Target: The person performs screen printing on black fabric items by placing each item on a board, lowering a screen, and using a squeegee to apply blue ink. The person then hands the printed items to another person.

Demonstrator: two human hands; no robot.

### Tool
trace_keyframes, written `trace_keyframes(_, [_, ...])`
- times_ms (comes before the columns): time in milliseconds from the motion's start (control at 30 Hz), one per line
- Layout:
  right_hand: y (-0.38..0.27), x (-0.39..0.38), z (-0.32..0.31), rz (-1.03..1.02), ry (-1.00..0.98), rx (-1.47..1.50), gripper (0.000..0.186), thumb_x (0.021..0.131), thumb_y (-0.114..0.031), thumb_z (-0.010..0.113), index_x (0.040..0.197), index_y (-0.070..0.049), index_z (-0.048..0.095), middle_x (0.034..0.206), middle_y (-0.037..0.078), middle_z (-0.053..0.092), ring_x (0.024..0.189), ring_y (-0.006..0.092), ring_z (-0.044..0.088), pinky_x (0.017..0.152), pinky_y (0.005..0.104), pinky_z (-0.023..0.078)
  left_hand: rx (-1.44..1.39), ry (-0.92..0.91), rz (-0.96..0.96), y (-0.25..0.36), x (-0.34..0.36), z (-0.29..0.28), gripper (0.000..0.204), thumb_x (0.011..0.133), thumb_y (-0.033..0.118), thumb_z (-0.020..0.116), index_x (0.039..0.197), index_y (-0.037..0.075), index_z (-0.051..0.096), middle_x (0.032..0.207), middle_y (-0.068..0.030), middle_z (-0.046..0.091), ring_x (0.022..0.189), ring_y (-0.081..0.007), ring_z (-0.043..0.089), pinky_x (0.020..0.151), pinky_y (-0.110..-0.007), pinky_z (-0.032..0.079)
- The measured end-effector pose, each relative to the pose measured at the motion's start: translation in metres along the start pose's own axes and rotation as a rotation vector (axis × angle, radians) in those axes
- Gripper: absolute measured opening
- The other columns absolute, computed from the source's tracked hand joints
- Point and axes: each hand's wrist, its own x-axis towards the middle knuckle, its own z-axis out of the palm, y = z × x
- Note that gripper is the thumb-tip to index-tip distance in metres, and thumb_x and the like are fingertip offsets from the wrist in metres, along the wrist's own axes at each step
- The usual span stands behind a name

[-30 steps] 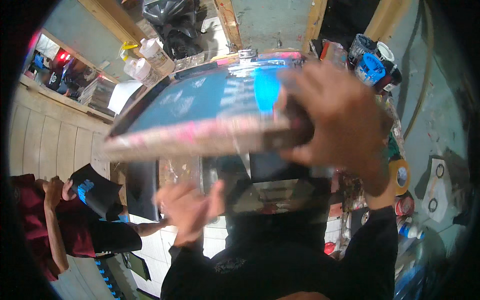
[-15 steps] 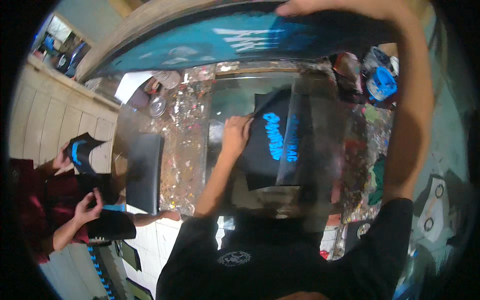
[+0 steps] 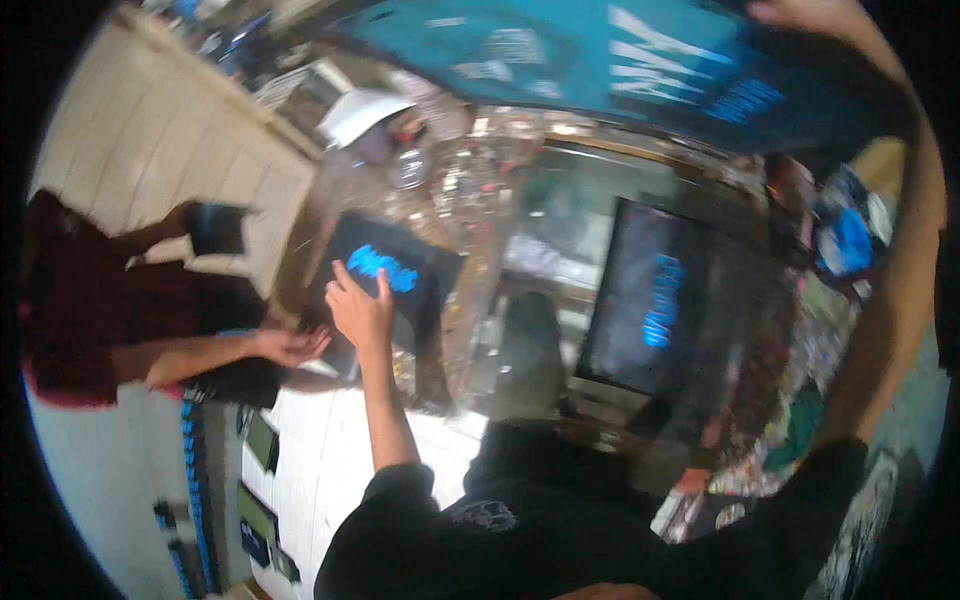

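Over a wide, paint-flecked table [image 3: 465,215], the person's two arms are well apart. The right arm stretches far along the right side, slightly bent, and the right hand [image 3: 800,10] reaches a big framed screen [image 3: 560,60]; the view's upper edge cuts this hand, so I cannot tell how its fingers close. The left forearm rises from a black sleeve [image 3: 400,490] toward the left of the table, and the left hand [image 3: 362,310] is turned back-upward, thumb and fingers spread apart.

The screen is tilted up across the far side, with blue-green mesh, jagged white shapes and a darker blue mark toward its right.

At the left a co-worker in maroon [image 3: 75,310] extends an upturned hand [image 3: 290,345], near the left hand.

Between the person's arms, right of the table's middle and apart from both hands, lies a dark rectangular panel [image 3: 620,310] with a bright blue mark down its right half.

Smaller in view, a black sheet [image 3: 425,260] is at the table's left, directly under the left fingertips; its skewed outline is blurred, and a vivid blue print [image 3: 400,278] crosses its far part.

Farther left sits white paper [image 3: 365,115]; at the right, a small blue tub [image 3: 845,240].
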Motion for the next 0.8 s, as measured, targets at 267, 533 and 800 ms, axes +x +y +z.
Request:
trace_keyframes(267, [0.036, 0.043, -0.012, -0.016, 0.001, -0.033, 0.067, 0.063, -0.062, 0.087, 0.082, 0.0, 0.07, 0.077, 0.01, 0.067, 0.072, 0.0229, 0.064, 0.068, 0.0363, 0.048, -0.805, -0.669, 1.2, 0.197, -0.096, 0.002, 0.105, 0.08, 0.061, 0.077, 0.156, 0.001, 0.038, 0.166, -0.0186, 0.031, 0.154, -0.0371, 0.028, 0.125, -0.054, 0.022])
trace_keyframes(533, [0.047, 0.048, -0.019, 0.007, -0.184, 0.118, 0.073, 0.062, -0.066, 0.086, 0.087, 0.001, 0.074, 0.084, 0.012, 0.071, 0.078, 0.0247, 0.065, 0.073, 0.0368, 0.049, -0.65, -0.699, 1.376, 0.201, -0.095, 0.012, 0.128, 0.064, 0.068, 0.084, 0.157, -0.003, 0.032, 0.167, -0.0181, 0.03, 0.156, -0.0339, 0.025, 0.127, -0.056, 0.017])
trace_keyframes(800, [0.037, 0.044, -0.02, 0.029, -0.188, 0.135, 0.08, 0.062, -0.066, 0.086, 0.102, 0.003, 0.078, 0.1, 0.017, 0.076, 0.09, 0.0273, 0.07, 0.083, 0.0356, 0.053, -0.649, -0.697, 1.362, 0.198, -0.095, 0.012, 0.129, 0.063, 0.067, 0.085, 0.157, -0.003, 0.032, 0.166, -0.0178, 0.031, 0.156, -0.0332, 0.025, 0.127, -0.055, 0.016])
